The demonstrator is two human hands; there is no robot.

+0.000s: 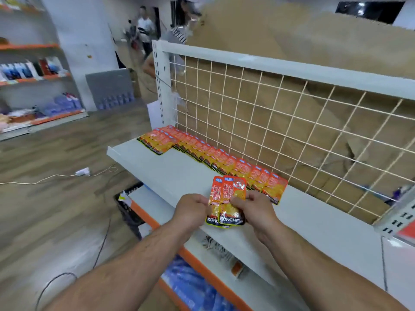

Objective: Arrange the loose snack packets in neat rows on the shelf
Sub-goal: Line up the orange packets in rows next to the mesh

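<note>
Two orange-and-red snack packets (226,199) with a black band at the bottom overlap above the white shelf (170,173). My left hand (192,211) pinches their left edge. My right hand (252,208) grips their right side with the thumb across the front. A long row of the same packets (224,161) lies overlapped along the back of the shelf against the wire grid. A short second row (156,142) lies in front of it at the far left end.
A white wire grid (280,122) backs the shelf, with cardboard boxes (269,41) behind it. Lower shelves with orange trim (202,268) hold blue goods. A cable and plug (83,172) lie on the wooden floor. People stand at the back.
</note>
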